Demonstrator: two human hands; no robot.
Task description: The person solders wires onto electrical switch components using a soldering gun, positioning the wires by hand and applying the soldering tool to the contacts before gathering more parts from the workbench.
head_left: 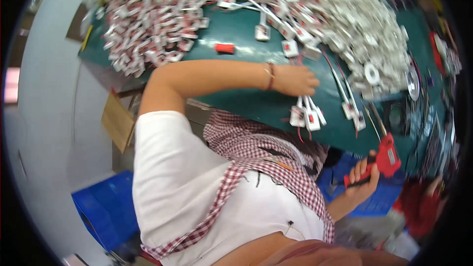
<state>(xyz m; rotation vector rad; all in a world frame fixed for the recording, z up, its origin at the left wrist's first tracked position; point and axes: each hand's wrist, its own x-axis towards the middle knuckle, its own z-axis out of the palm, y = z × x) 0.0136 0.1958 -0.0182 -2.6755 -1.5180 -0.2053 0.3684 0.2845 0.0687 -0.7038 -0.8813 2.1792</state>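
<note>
My left hand (298, 80) is over the green table, its fingers curled inward. Narrow stems of several small white square-headed pieces (310, 118) with red wires run up beneath it; whether the fingers grip them is hidden. Away from the tabletop, at the table's near right edge, my right hand (362, 175) is wrapped round the black and red handle of a red gun-shaped tool (388, 156), probably a soldering gun. Its long thin tip (375, 113) points up toward the table. Between the hands lie two more white pieces (354, 114) with long stems and red wires.
A large heap of white and red pieces (152, 19) covers the far left of the table (221, 81). Another pale heap (354, 24) spreads across the far right. A red bundle (224, 48) lies between them. Tools and wires crowd the right edge. Blue crates (106, 209) stand below.
</note>
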